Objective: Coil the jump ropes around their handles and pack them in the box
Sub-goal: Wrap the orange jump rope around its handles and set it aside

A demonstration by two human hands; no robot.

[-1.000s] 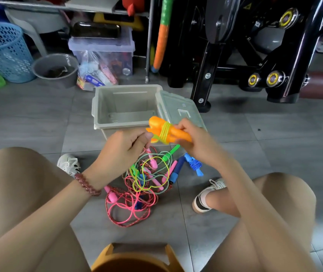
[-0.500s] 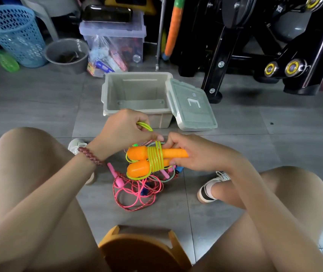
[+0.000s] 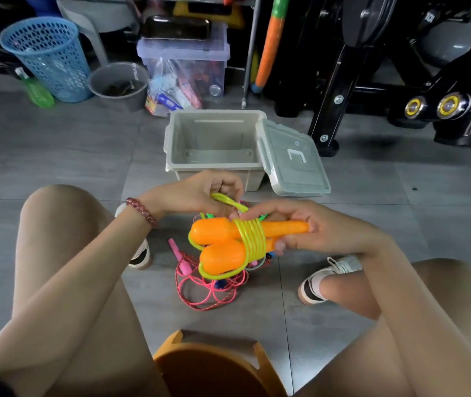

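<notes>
Above grey tiles (image 3: 56,156), right hand (image 3: 323,227) grips orange handles (image 3: 217,233); left hand (image 3: 197,193) pinches yellow rope (image 3: 252,239).

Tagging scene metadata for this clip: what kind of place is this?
Likely a home gym or storage corner, indoors: a black exercise machine stands on the grey tiled floor, and a lidded clear storage bin and a blue basket sit along the back.
</notes>
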